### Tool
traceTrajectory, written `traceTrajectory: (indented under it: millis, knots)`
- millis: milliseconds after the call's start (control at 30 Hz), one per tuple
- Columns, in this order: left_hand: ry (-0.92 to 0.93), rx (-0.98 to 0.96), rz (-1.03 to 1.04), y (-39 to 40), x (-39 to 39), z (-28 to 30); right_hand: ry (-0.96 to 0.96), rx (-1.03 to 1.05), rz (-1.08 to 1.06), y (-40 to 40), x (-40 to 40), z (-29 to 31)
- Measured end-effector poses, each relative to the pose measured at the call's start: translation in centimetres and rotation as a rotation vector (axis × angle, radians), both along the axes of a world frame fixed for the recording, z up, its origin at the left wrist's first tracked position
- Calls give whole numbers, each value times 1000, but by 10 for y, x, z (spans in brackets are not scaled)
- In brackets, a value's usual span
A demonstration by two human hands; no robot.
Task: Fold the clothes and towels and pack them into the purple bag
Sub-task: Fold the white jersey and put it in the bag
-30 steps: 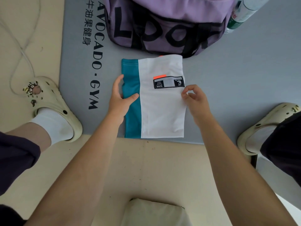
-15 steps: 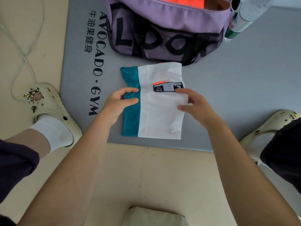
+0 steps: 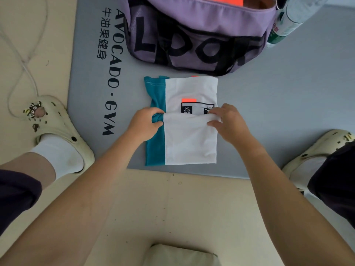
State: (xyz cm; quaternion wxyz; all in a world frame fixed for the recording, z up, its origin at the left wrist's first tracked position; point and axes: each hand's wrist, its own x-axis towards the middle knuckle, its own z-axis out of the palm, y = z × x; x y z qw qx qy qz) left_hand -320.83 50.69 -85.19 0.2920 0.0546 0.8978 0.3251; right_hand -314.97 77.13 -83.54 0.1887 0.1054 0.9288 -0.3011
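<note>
Nearest me, a pale cushion [image 3: 182,255] sits on the beige floor [image 3: 172,198] between my forearms. Beyond it, on the grey gym mat [image 3: 288,112], lies the teal-and-white garment [image 3: 189,143]. My left hand [image 3: 143,124] pinches its teal edge, fingers curled round the cloth; my right hand [image 3: 227,121] grips the white edge, raising a crease across the middle. I judge I am mid-fold, halving it. Next, both edges need carrying over evenly. Farthest, the purple bag [image 3: 201,31] stands open, something orange inside.

grey gym mat [image 3: 288,104] w/ folded garment [image 3: 190,139], purple bag [image 3: 201,22], bottle [image 3: 286,22]
</note>
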Motion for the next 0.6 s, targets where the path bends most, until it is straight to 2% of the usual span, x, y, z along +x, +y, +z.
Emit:
traceTrajectory:
  millis: [100, 233, 300, 367, 500, 600]
  knots:
    - [116, -55, -99, -5, -6, 0, 20, -55, 9, 8, -9, 3]
    - [432, -156, -351, -8, -26, 6, -16, -147, -29, 19, -26, 4]
    - [472, -170, -477, -3, -39, 10, -38, -204, -92, 21, -36, 4]
    - [383, -109, -475, 3, -50, 12, -46, -247, -137, 23, -46, 3]
    - [-143, 129, 68, 9, -73, 15, -96, -363, -269, 29, -67, 2]
    - [-216, 145, 182, 5, -81, 4, -111, -430, -349, 30, -78, 1]
